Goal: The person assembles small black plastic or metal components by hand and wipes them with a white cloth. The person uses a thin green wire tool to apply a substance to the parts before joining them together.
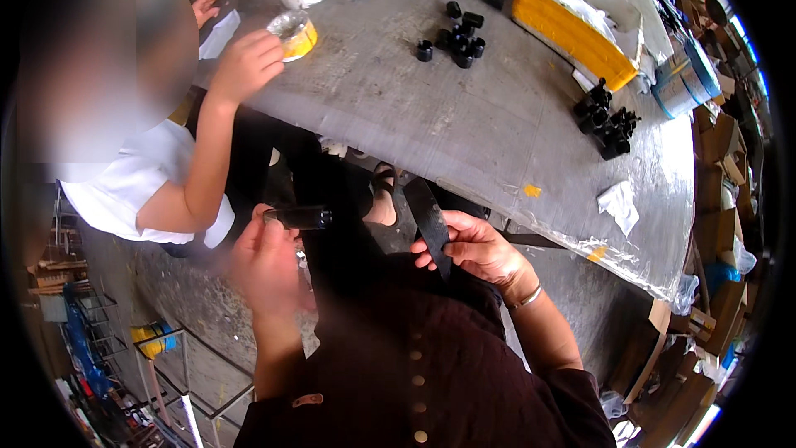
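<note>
My left hand [267, 261], partly blurred, is closed round a black cylindrical part [305, 217] held sideways, its hollow-looking end pointing right. In my right hand [485, 255], a dark flat strip [428, 217], like a file or blade, is pinched between thumb and fingers and tilts up to the left. A gap separates the strip from the black part. Both hands are above my lap, in front of the near edge of the grey table [365, 91].
Small black cylindrical parts [461, 43] stand in a cluster on the table, more [604, 120] at the right. A yellow-sided foam box [572, 29] sits far right, near a crumpled white tissue [618, 206]. At left, a co-worker's hand [253, 62] is beside a tape roll [294, 35].
</note>
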`<act>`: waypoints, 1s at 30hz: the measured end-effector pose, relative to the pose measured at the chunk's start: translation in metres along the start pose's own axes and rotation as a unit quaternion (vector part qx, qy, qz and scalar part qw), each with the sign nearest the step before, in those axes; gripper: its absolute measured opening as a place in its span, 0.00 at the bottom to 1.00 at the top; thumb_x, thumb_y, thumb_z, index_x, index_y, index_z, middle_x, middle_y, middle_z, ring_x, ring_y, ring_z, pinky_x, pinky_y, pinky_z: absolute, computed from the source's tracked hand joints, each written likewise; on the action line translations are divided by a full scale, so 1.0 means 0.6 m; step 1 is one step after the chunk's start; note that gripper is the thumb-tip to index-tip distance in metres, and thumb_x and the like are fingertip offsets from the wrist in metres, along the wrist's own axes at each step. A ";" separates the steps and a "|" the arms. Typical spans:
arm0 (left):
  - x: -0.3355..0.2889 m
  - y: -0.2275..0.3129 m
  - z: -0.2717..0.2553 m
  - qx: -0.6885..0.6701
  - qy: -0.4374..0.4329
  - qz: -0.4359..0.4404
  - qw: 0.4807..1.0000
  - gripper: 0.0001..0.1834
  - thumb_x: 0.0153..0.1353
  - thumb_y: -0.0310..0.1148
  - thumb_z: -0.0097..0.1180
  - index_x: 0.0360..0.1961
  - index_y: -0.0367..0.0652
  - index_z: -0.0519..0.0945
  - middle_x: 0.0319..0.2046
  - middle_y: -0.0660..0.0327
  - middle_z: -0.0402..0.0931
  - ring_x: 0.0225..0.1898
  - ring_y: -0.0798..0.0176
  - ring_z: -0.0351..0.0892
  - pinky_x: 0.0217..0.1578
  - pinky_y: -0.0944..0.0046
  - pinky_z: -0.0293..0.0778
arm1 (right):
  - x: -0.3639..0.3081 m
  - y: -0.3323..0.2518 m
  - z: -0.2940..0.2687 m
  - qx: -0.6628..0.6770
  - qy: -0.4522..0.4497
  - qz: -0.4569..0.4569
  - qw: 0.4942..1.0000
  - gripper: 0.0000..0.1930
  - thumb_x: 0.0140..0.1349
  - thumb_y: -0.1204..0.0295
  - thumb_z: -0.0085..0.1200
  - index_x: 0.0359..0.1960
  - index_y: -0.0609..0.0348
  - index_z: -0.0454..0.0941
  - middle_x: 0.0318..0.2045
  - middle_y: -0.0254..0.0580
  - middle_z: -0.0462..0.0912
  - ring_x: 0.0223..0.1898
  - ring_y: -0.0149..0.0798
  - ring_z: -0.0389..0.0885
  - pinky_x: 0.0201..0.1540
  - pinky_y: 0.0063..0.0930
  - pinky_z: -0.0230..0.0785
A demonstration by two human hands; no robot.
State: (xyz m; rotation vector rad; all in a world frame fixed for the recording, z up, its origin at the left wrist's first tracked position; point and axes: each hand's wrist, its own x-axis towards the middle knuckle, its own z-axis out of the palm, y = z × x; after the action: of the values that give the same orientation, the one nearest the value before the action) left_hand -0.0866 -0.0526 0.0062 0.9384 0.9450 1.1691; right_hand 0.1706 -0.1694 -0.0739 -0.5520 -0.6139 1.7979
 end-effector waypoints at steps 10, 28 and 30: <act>-0.005 0.009 -0.021 -0.011 -0.010 0.056 0.998 0.06 0.61 0.24 0.46 0.32 0.35 0.76 0.31 0.66 0.71 0.34 0.73 0.66 0.38 0.72 0.63 | 0.054 0.005 0.033 0.046 0.061 -0.022 0.997 0.18 0.67 0.70 0.49 0.57 0.60 0.70 0.44 0.52 0.81 0.43 0.45 0.82 0.49 0.35 0.75; -0.014 0.009 -0.044 -0.055 -0.002 0.052 0.997 0.06 0.59 0.22 0.46 0.33 0.33 0.75 0.33 0.64 0.69 0.36 0.71 0.66 0.42 0.70 0.64 | 0.073 0.012 0.037 0.004 0.118 -0.030 0.993 0.13 0.67 0.72 0.49 0.52 0.58 0.75 0.44 0.48 0.82 0.42 0.39 0.83 0.44 0.30 0.76; -0.014 0.007 -0.042 -0.056 -0.010 0.056 0.997 0.06 0.59 0.21 0.46 0.34 0.32 0.75 0.34 0.64 0.69 0.36 0.71 0.67 0.42 0.70 0.64 | 0.070 0.013 0.038 0.011 0.114 -0.040 0.993 0.15 0.66 0.75 0.49 0.54 0.59 0.73 0.45 0.47 0.81 0.44 0.39 0.82 0.46 0.29 0.75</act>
State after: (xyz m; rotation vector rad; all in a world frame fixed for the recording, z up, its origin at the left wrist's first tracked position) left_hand -0.1130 -0.0581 0.0031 0.9205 0.8110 1.2927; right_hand 0.1386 -0.1347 -0.0645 -0.6979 -0.4524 1.6364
